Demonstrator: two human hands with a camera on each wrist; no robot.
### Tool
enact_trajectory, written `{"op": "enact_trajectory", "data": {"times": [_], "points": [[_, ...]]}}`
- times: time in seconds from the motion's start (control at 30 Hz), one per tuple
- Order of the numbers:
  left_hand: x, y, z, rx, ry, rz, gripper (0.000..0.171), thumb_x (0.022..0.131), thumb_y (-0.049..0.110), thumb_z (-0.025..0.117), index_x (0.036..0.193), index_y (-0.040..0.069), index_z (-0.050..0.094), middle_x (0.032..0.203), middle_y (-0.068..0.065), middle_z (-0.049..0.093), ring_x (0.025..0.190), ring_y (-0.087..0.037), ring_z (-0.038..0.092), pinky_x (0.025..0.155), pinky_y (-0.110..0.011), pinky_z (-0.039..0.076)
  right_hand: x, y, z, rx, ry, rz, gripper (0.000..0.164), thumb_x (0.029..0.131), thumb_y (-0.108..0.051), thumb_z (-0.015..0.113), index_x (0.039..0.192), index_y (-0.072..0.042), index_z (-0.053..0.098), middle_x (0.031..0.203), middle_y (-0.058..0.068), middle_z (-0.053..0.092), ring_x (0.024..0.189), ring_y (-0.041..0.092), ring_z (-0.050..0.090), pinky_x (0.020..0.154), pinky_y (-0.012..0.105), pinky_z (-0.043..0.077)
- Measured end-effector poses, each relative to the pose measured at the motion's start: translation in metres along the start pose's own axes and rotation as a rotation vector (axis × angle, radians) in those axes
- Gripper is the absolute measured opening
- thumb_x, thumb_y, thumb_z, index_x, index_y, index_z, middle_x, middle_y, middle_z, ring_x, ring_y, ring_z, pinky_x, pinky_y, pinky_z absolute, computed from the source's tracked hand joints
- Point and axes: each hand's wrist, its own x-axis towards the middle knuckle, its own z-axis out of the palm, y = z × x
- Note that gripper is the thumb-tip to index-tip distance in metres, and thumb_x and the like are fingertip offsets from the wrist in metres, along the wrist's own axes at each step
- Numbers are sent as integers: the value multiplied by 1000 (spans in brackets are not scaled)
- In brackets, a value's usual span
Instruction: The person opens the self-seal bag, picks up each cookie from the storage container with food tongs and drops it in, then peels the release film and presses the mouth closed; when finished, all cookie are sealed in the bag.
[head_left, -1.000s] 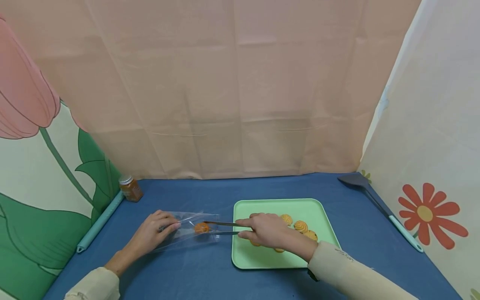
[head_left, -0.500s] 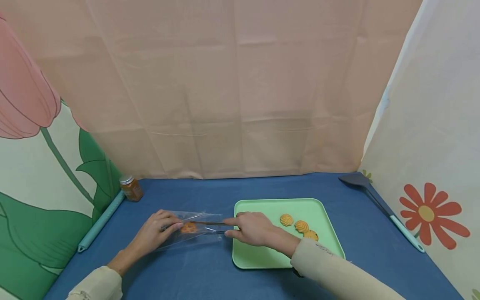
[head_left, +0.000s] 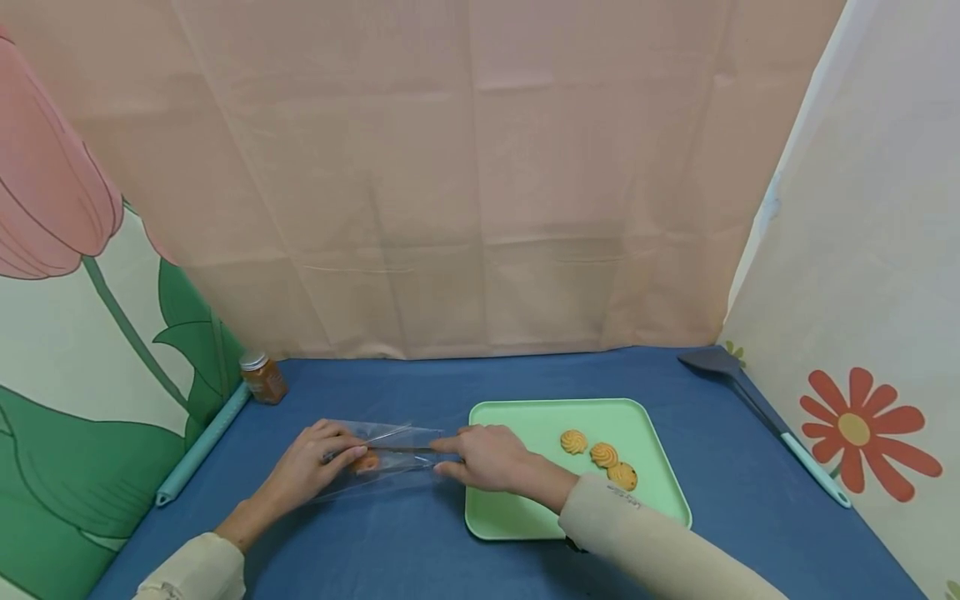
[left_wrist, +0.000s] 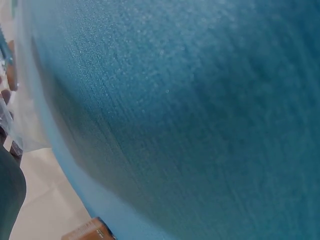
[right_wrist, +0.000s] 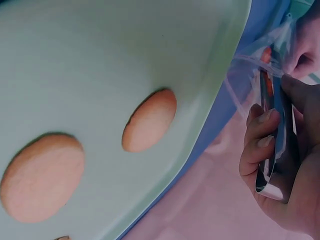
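My left hand [head_left: 322, 454] grips the left end of a clear plastic bag [head_left: 382, 432], which lies open toward the right. Metal tongs [right_wrist: 285, 160] are held in my right hand [head_left: 487, 458], with their tips inside the bag. A round, orange-brown cookie [head_left: 365, 463] sits within the bag near my left fingers, at the tongs' tips. Whether the tips still squeeze it cannot be made out. Beneath my right forearm is a light green tray [head_left: 510, 521] bearing several swirled cookies [head_left: 574, 442]. In the left wrist view, mostly blue cloth shows.
A jar [head_left: 264, 380] with a silver lid stands at the back left, beside a rolled teal mat [head_left: 201, 448]. At the right edge lies a dark spatula [head_left: 750, 404] with a pale green handle. Blue cloth [head_left: 375, 550] covers the table.
My right hand has moved left with the tongs, and the cookie has slid deeper into the bag toward my left hand. My left hand stays nearly still.
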Motion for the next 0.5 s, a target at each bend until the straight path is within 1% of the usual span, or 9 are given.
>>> {"op": "enact_trajectory", "data": {"times": [0.1,0.17,0.23,0.27,0.33,0.5], "points": [[0,-1,2,-3,-1,2,8,91,27,75,97,32,79,93,22,65,95,-4,56,80,-38,49,2,-2,1,-2,0,-1,41,100,-50,58,139,-38,60,103,-7,70,74,3,58,45,25,36],[1,-1,2,-8,9,19,8,90,26,75,97,29,80,93,22,65,94,-3,56,79,-38,49,4,-3,1,3,2,-4,41,99,-50,58,139,-37,60,91,-9,66,65,2,50,43,25,34],[1,-1,2,-15,19,34,9,90,24,76,97,26,80,92,21,65,92,-3,55,78,-37,49,6,-3,1,4,6,-6,41,99,-49,59,138,-37,61,83,-10,61,60,2,44,42,25,33],[1,-1,2,-19,24,41,9,89,23,76,97,25,80,92,21,65,91,-3,55,77,-36,49,6,-4,1,1,8,-6,41,99,-50,59,138,-37,61,81,-10,60,59,3,44,41,25,32],[1,-1,2,-30,25,49,9,89,22,76,97,23,81,91,20,65,89,-2,54,75,-34,48,8,-4,2,-7,9,-11,41,98,-50,59,138,-38,61,81,-11,59,60,2,44,41,25,32],[1,1,2,-36,3,18,7,91,24,75,96,25,80,92,21,65,87,0,53,75,-33,47,12,-7,3,-25,4,-43,42,99,-51,58,139,-37,60,87,-10,65,65,0,49,41,24,32]]}}
